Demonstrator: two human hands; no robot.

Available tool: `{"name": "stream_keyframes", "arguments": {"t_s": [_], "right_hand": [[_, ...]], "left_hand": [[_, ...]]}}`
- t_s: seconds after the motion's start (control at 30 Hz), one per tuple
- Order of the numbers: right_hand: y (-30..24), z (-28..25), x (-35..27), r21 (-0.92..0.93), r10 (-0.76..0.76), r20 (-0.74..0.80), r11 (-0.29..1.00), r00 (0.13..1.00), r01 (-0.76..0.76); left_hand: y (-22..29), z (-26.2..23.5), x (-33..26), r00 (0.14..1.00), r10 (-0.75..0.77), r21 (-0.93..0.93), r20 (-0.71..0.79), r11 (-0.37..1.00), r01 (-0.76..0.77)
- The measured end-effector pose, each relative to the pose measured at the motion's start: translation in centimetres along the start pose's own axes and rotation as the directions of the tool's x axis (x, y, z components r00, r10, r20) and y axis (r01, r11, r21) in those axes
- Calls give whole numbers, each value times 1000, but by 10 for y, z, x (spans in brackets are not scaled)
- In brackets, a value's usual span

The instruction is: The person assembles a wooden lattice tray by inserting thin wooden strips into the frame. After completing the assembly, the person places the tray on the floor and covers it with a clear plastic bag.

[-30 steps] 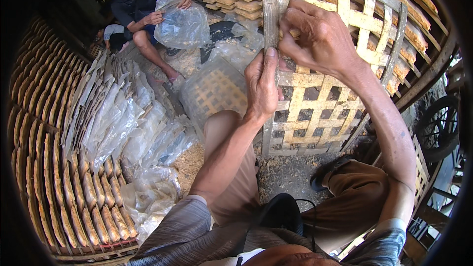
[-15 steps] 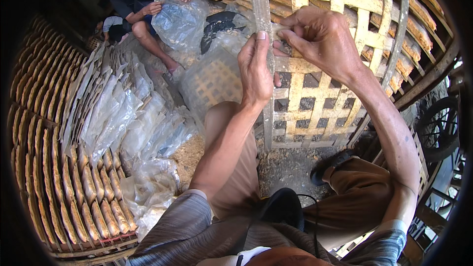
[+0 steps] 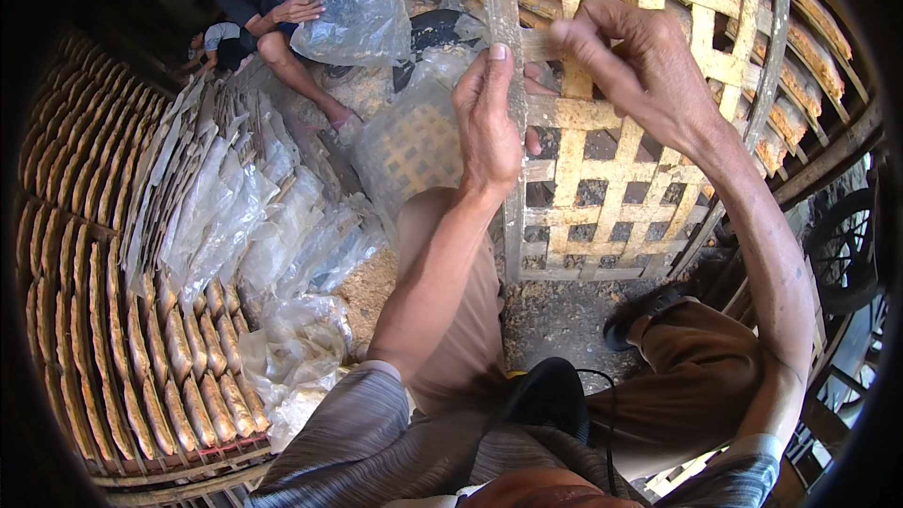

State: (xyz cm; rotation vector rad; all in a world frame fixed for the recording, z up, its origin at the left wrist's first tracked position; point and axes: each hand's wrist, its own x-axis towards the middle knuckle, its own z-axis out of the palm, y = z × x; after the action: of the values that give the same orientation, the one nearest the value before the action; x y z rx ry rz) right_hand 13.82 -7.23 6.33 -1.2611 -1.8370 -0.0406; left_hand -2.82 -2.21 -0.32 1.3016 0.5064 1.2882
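A woven bamboo lattice tray [image 3: 602, 113] stands tilted in front of me, yellowish and flaky. My left hand [image 3: 491, 122] grips its left frame slat, thumb in front and fingers behind. My right hand [image 3: 640, 61] reaches over the upper lattice with fingers pinched near a strip; whether it holds anything small is unclear. My knees in brown trousers show below the tray.
Rows of flat brown crackers [image 3: 122, 339] lie on racks at left. Clear plastic bags [image 3: 254, 216] pile beside them. Another person [image 3: 282, 19] sits at the back holding a plastic bag [image 3: 353, 19]. More cracker stacks [image 3: 800, 47] line the right. A sandal [image 3: 649, 306] rests on the ground.
My left hand slid up the tray's left slat. My right hand shifted across the upper lattice. The view moved closer to the tray.
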Motion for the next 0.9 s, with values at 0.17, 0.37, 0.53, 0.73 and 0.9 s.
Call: {"name": "stream_keyframes", "arguments": {"t_s": [0.17, 0.37, 0.53, 0.73, 0.9], "right_hand": [[-7, 9, -12, -134, -58, 166, 988, 984, 81], [-9, 36, -29, -212, -179, 153, 954, 972, 210], [-6, 50, -41, -352, -271, 190, 878, 944, 323], [6, 47, -41, -222, -396, 276, 860, 876, 459], [-3, 43, -40, -138, -216, 180, 960, 960, 242]], "left_hand": [[0, 3, 3, 996, 2, -109, -89, 994, -12], [-8, -7, 6, 991, 22, -73, -135, 997, -32], [-10, -15, 6, 994, -25, -101, -109, 995, 14], [-13, -24, 11, 993, -47, -96, -109, 995, 36], [-20, -22, 16, 990, -5, -126, -142, 992, -13]]}}
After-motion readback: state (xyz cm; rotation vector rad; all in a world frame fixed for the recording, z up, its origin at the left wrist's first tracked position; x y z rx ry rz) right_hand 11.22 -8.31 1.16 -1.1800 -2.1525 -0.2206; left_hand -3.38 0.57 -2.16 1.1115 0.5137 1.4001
